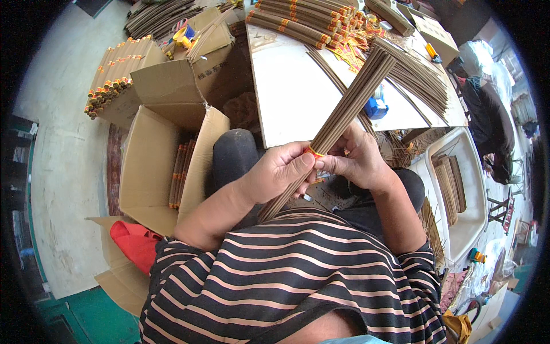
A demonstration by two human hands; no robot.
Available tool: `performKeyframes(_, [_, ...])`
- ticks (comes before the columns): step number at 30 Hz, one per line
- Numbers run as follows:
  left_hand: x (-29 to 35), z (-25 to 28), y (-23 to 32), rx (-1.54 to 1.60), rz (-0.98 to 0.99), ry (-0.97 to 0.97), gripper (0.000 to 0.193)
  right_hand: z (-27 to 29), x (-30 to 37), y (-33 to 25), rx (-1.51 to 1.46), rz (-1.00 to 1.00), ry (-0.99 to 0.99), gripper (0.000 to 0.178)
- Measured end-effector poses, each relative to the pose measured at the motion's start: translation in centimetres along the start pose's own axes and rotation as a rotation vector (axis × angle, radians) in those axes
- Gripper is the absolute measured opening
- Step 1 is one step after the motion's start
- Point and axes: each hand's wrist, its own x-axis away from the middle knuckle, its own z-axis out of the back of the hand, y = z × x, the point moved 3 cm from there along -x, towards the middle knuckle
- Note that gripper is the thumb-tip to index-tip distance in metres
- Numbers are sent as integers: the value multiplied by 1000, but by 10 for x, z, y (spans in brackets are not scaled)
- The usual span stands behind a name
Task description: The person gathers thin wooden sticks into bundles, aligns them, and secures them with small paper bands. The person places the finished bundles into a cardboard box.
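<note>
A thick bundle of long brown incense sticks slants across my lap, its lower end near my striped shirt and its upper end over the white table. My left hand is wrapped round the bundle's lower part, thumb on top. A narrow red and yellow paper band circles the sticks between my hands. From the other side my right hand grips the bundle, its thumb tip pressed beside the band. Some fingers of both hands are hidden behind the sticks.
On the white table lie banded bundles, loose sticks, paper bands and a blue tape dispenser. An open cardboard box holding bundles stands left. More bundles are stacked behind it. Right is a white tub.
</note>
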Motion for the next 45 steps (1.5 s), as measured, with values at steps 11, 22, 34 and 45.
performKeyframes(11, [-10, 4, -9, 499, 83, -21, 34, 6, -18, 3, -247, 13, 61, 56])
performKeyframes(22, [-18, 1, -6, 22, 92, -6, 40, -6, -41, -22, -921, -21, 591, 25])
performKeyframes(34, [-50, 2, -17, 1, 2, 25, 39, 16, -48, -5, -843, 26, 701, 22])
performKeyframes(45, [-106, 16, -25, 252, -35, 167, 28, 146, -14, 79, 162, -303, 779, 37])
